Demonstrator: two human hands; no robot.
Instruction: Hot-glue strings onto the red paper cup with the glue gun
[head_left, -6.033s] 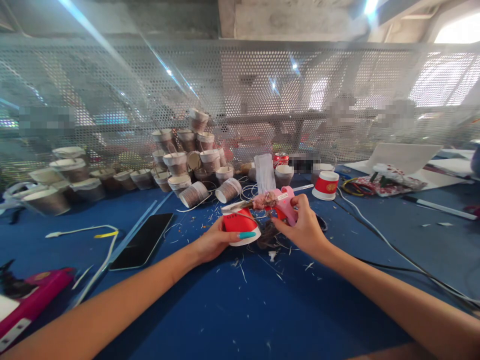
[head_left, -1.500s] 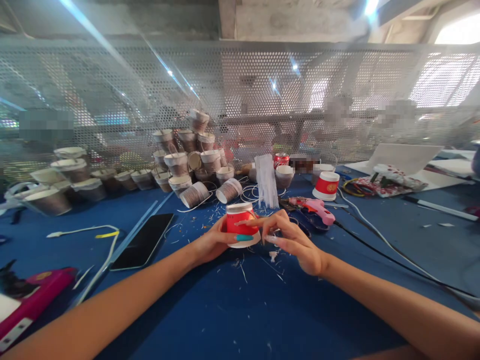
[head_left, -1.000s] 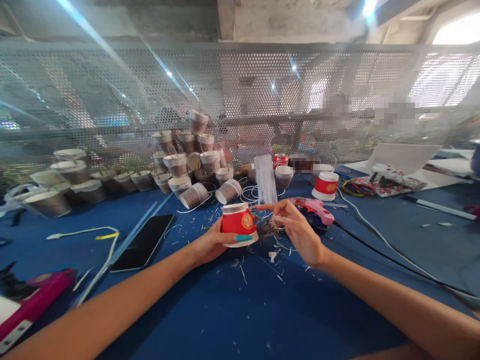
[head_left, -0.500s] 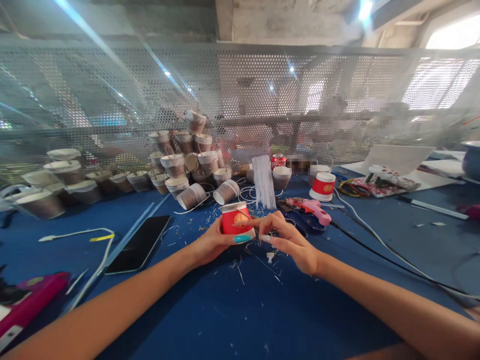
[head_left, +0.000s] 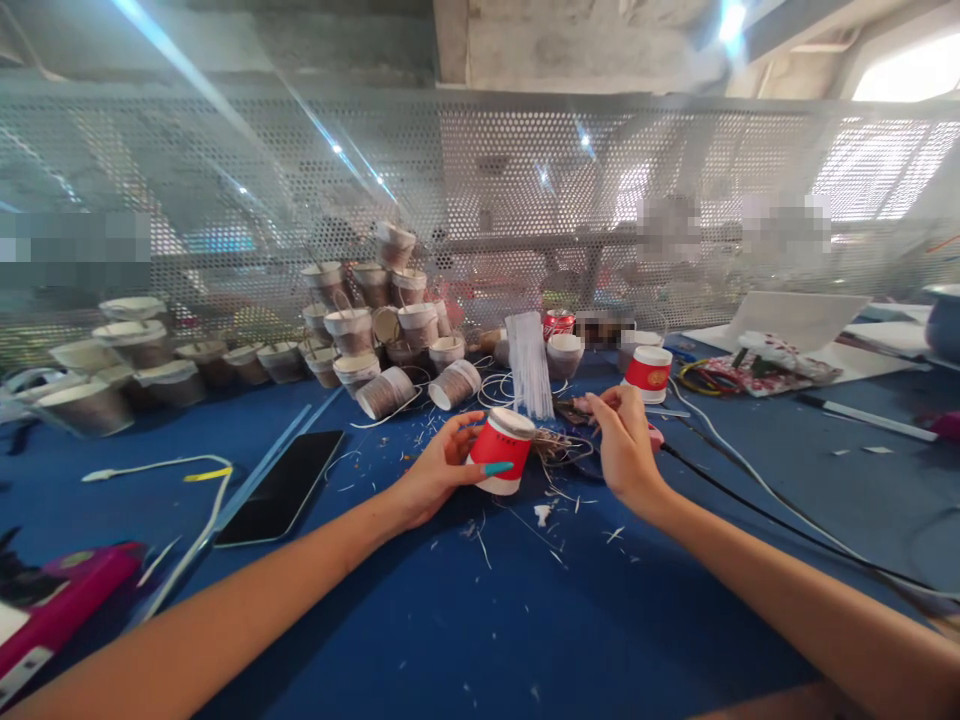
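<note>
My left hand [head_left: 442, 465] is wrapped round a red paper cup [head_left: 501, 452] with white bands at both ends. The cup leans slightly, just above or on the blue tabletop; contact with it is unclear. My right hand [head_left: 628, 445] is closed over a pink glue gun [head_left: 655, 436], hiding most of its body. Part of the gun's front shows by the fingertips, and its black cord [head_left: 735, 497] runs off to the right. A tangle of brown fibres [head_left: 559, 447] lies between the cup and my right hand.
Brown-and-white cups [head_left: 349, 330] stand piled along the perforated metal screen [head_left: 510, 170]. Clear glue sticks [head_left: 529, 360], a soda can [head_left: 558, 322] and another red cup [head_left: 648, 374] stand behind my hands. A phone [head_left: 281, 488] lies left; white scraps [head_left: 541, 514] dot the table.
My right hand has moved from beside the cup, right and away from me, to the glue gun. The cup in my left hand has turned, hiding its gold emblem, and shifted slightly right.
</note>
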